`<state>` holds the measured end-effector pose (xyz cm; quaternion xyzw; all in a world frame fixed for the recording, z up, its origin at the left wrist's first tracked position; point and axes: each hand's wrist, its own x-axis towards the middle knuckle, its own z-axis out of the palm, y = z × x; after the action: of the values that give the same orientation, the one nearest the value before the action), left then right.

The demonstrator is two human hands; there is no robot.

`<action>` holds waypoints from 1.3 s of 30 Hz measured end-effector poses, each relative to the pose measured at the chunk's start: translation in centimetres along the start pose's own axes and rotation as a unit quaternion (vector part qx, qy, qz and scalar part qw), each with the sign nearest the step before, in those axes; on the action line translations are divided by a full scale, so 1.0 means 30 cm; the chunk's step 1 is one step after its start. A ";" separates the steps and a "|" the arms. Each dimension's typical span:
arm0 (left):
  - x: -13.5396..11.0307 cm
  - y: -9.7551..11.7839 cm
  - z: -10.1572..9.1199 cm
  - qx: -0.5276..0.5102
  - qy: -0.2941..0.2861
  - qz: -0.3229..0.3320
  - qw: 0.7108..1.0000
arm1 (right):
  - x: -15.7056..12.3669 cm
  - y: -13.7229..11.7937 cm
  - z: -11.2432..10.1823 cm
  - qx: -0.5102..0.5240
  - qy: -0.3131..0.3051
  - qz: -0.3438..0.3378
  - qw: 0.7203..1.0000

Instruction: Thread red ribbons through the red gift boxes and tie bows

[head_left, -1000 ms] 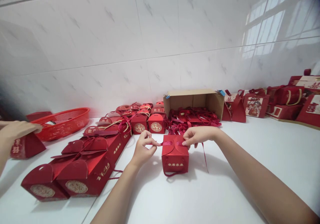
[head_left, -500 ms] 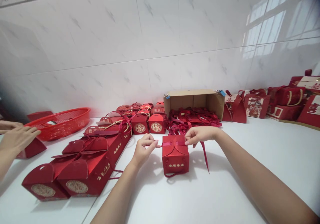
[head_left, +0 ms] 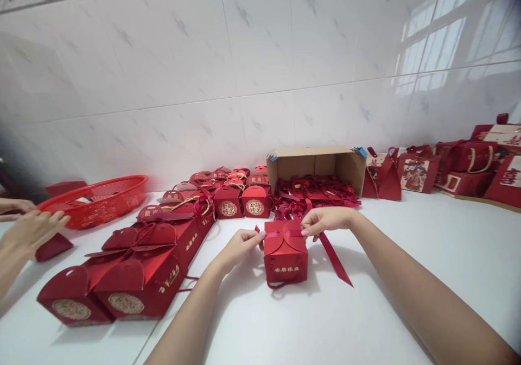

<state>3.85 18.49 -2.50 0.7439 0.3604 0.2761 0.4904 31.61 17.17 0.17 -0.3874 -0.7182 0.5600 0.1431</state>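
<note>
A small red gift box (head_left: 285, 264) with gold lettering stands on the white table, its curved top flaps folded shut. A dark pink ribbon (head_left: 336, 259) passes across the flaps, and its long tail hangs down on the right. My left hand (head_left: 243, 248) pinches the ribbon at the box's left edge, where a short end sticks up past the fingers. At the right edge my right hand (head_left: 325, 224) pinches the ribbon close to the top flap. A red twisted cord lies around the foot of the box.
Rows of red gift boxes (head_left: 134, 294) stand on the left. Behind my box a cardboard box (head_left: 315, 152) lies open, full of red ribbons (head_left: 317, 191). Red gift bags (head_left: 419, 172) line the wall at right. Another person's hand (head_left: 30, 234) works by a red plastic basket (head_left: 101, 202).
My left hand has moved in against the box's left edge. The ribbon's right tail has swung outward to the right. The other person's hands have shifted slightly.
</note>
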 end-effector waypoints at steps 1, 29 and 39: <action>0.001 -0.006 -0.003 -0.011 0.002 -0.005 1.000 | 0.000 0.001 0.000 0.005 -0.002 0.005 1.000; 0.001 -0.026 -0.017 -0.194 -0.077 -0.029 0.977 | -0.003 0.007 0.004 0.030 -0.034 -0.001 0.999; -0.010 -0.003 -0.013 -0.156 -0.054 -0.071 0.984 | 0.032 0.057 0.006 0.086 -0.035 -0.019 0.996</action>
<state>3.34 18.47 -2.44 0.6446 0.3378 0.2532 0.6374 31.53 17.86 -1.67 -0.3406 -0.6789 0.6301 0.1613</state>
